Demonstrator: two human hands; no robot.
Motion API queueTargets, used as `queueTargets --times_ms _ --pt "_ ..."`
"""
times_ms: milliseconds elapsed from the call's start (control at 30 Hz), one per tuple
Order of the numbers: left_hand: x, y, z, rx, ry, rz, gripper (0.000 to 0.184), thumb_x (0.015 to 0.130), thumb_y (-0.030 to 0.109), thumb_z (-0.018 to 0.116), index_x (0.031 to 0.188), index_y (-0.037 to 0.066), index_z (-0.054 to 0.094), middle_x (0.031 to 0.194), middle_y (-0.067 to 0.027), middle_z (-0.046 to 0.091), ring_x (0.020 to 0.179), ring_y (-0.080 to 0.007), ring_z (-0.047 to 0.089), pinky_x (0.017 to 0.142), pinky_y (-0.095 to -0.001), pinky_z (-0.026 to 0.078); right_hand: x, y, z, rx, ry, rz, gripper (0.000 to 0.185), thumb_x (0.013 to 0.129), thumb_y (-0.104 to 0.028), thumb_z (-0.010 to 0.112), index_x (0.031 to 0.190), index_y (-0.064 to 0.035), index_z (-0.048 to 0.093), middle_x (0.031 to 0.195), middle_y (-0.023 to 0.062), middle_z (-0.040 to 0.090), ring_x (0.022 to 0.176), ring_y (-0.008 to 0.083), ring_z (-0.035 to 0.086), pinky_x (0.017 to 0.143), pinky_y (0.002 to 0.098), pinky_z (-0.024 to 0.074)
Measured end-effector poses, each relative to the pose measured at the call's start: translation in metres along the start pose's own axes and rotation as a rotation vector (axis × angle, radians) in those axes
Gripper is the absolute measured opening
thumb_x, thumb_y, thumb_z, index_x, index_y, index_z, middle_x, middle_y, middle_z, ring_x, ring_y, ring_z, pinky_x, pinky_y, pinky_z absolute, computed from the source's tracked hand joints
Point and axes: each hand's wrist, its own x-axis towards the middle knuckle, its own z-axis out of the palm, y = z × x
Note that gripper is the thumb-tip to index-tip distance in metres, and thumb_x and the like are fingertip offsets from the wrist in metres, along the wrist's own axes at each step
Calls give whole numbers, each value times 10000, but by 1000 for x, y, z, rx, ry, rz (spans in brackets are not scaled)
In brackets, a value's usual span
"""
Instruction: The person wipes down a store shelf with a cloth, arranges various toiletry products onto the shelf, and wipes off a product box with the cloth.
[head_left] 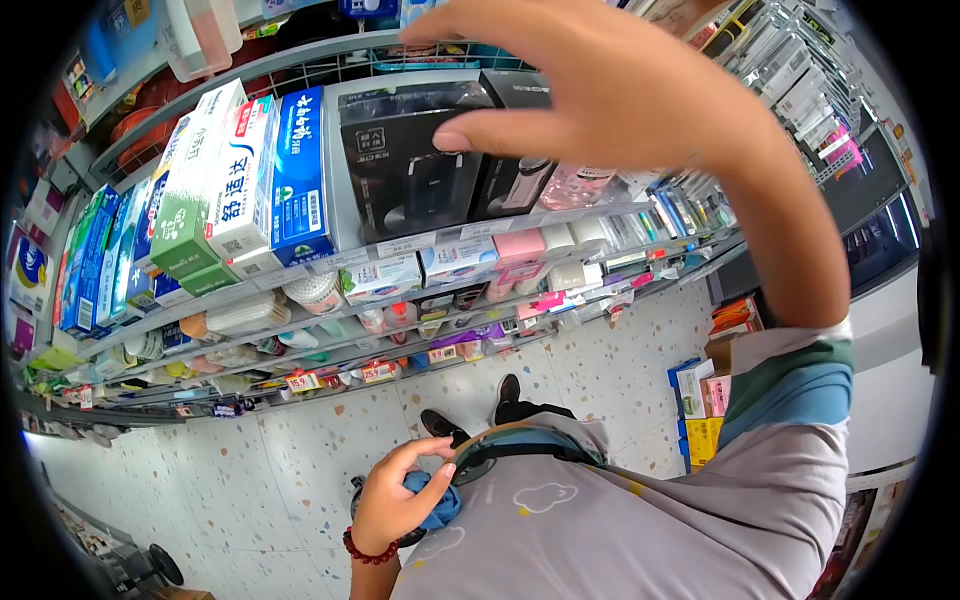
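Note:
My right hand [600, 95] is raised over the upper shelf, thumb and fingers apart, with nothing visible in it. Its thumb overlaps the black boxes [410, 165] from this view; whether it touches them I cannot tell. To their left stand a blue box [300, 180], a white box [243, 185] and a green and white box [195, 200]. Low in front of my body, my left hand [395, 500], with a red bead bracelet [370, 547] on the wrist, is curled around a blue cloth-like item [437, 503].
Lower shelves [330, 330] hold bottles, small boxes and price tags. Speckled floor [340, 440] lies below, with my shoes [510, 392] on it. Cartons [700, 400] stand on the floor at the right. A wheeled item [160, 565] is at the lower left.

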Motion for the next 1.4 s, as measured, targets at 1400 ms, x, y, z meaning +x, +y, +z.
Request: queueTargets --times_ms 1400 --pt "-109 195 415 4 -116 1094 381 1033 208 495 1301 -50 577 1218 -211 629 1090 -371 619 966 -454 476 -499 -239 151 2929 -85 384 360 968 -376 515 1028 -38 625 773 102 518 746 261 480 695 399 436"
